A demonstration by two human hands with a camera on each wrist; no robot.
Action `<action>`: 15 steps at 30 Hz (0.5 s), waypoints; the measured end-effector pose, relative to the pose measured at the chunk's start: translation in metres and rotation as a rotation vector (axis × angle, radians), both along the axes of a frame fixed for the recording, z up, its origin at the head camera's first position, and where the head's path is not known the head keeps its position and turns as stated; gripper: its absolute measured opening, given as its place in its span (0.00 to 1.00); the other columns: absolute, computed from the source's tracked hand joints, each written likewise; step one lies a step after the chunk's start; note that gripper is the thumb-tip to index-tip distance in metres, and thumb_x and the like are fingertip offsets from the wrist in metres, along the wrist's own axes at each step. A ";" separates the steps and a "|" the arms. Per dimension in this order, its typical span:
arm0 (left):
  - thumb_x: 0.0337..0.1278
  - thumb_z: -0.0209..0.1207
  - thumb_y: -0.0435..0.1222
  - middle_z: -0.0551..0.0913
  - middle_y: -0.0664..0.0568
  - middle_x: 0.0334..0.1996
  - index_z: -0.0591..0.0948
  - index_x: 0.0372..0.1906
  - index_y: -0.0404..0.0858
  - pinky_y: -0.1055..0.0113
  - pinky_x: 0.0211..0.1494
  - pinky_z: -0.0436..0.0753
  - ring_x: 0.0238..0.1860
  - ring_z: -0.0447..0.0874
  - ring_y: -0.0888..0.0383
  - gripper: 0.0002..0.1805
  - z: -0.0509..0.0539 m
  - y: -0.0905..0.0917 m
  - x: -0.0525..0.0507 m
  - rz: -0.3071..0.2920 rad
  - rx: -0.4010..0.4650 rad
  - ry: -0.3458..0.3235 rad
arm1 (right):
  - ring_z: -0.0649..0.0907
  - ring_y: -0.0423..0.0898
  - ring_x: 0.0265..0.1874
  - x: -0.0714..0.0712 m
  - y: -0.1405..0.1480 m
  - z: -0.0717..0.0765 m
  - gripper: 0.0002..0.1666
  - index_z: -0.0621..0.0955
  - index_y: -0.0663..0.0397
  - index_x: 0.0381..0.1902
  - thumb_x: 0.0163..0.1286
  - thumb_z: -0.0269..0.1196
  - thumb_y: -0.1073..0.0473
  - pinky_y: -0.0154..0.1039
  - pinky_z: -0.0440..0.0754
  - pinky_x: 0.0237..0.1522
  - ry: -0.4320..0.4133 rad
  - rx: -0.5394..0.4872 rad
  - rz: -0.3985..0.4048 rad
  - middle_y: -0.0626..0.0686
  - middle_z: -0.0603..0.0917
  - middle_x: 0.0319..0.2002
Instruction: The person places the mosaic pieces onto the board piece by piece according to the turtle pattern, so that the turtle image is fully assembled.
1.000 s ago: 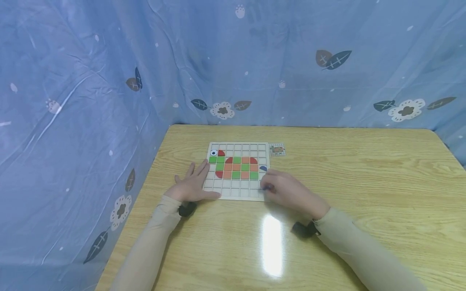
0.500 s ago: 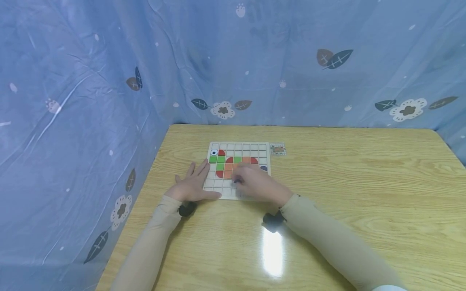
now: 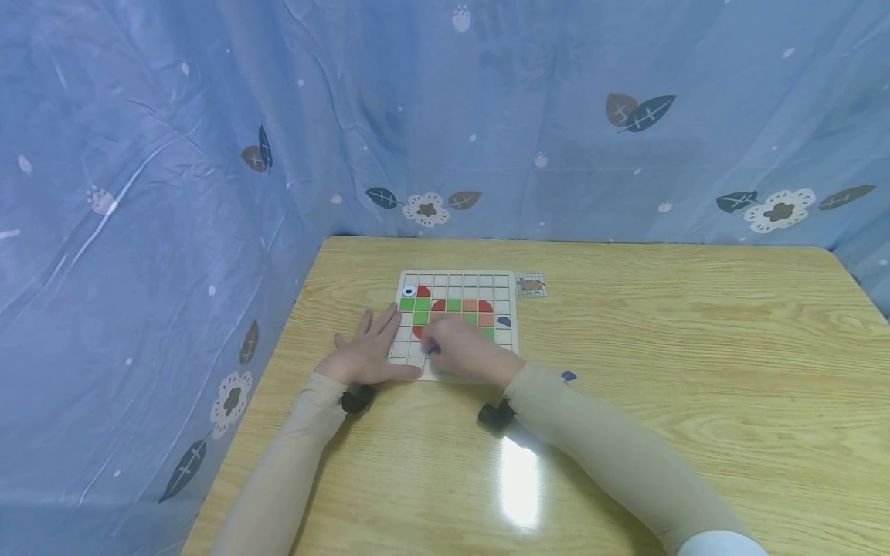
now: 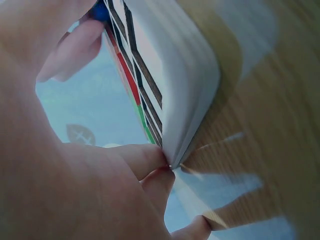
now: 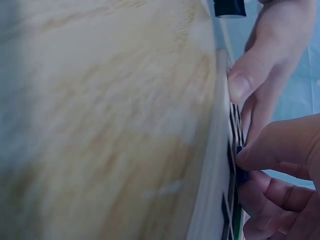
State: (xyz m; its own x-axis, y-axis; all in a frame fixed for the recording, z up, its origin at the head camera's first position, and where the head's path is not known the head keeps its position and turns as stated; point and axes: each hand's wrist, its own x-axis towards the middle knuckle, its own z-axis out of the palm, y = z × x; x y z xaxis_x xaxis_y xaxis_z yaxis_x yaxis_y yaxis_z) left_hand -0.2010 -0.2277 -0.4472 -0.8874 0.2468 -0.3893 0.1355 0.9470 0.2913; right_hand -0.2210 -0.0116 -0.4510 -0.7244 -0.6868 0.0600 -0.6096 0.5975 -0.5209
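Note:
A white grid board (image 3: 455, 280) lies on the table, with green, orange and red pieces and an eye piece (image 3: 409, 291) set in its cells. My left hand (image 3: 365, 359) rests along the board's left edge, fingers spread and thumb at the front corner. Over the board's lower cells, my right hand (image 3: 467, 349) pinches a small dark blue piece (image 5: 242, 172) between thumb and fingers, low against the grid. The hand covers part of the coloured pattern. Another blue piece, a half-round one (image 3: 504, 321), sits in a cell at the board's right side.
A loose blue half-round piece (image 3: 568, 376) lies on the wooden table (image 3: 681, 340), right of the board near my right sleeve. A small printed card (image 3: 531, 285) touches the board's upper right corner. A blue patterned curtain (image 3: 521, 116) hangs behind and along the left side.
My right hand has moved left across the board from its right edge, carrying the blue piece. The loose blue piece on the table has come into view. The left hand stays put.

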 end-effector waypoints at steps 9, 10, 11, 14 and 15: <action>0.53 0.59 0.75 0.35 0.53 0.87 0.42 0.86 0.44 0.13 0.67 0.41 0.84 0.28 0.34 0.68 0.001 0.001 0.000 -0.003 0.001 -0.002 | 0.85 0.46 0.48 0.001 -0.001 0.002 0.13 0.91 0.55 0.43 0.65 0.64 0.71 0.42 0.83 0.59 -0.013 0.020 -0.019 0.50 0.89 0.43; 0.53 0.59 0.75 0.35 0.53 0.87 0.42 0.86 0.44 0.13 0.67 0.41 0.84 0.28 0.34 0.68 0.001 0.001 0.000 -0.004 0.000 -0.003 | 0.85 0.46 0.48 0.001 -0.002 0.002 0.13 0.91 0.55 0.43 0.65 0.64 0.71 0.42 0.83 0.59 -0.019 0.024 -0.021 0.50 0.89 0.44; 0.53 0.59 0.75 0.35 0.53 0.87 0.42 0.86 0.44 0.12 0.67 0.41 0.84 0.28 0.34 0.67 0.002 0.001 0.000 -0.006 -0.002 -0.003 | 0.85 0.47 0.49 0.001 -0.002 0.002 0.14 0.91 0.55 0.43 0.65 0.64 0.71 0.42 0.83 0.60 -0.025 0.024 -0.023 0.50 0.90 0.44; 0.53 0.59 0.74 0.35 0.53 0.87 0.42 0.86 0.43 0.12 0.67 0.41 0.84 0.28 0.34 0.67 0.002 0.001 0.000 -0.011 -0.010 -0.004 | 0.85 0.48 0.51 0.000 -0.003 0.002 0.14 0.91 0.55 0.43 0.66 0.64 0.72 0.43 0.82 0.62 -0.042 0.020 -0.021 0.51 0.91 0.46; 0.54 0.58 0.75 0.35 0.52 0.87 0.41 0.86 0.43 0.12 0.67 0.41 0.84 0.29 0.34 0.67 0.002 0.001 0.000 -0.014 -0.012 -0.004 | 0.86 0.48 0.52 -0.001 -0.003 0.002 0.14 0.91 0.56 0.43 0.66 0.64 0.72 0.43 0.82 0.63 -0.045 0.018 -0.020 0.51 0.91 0.46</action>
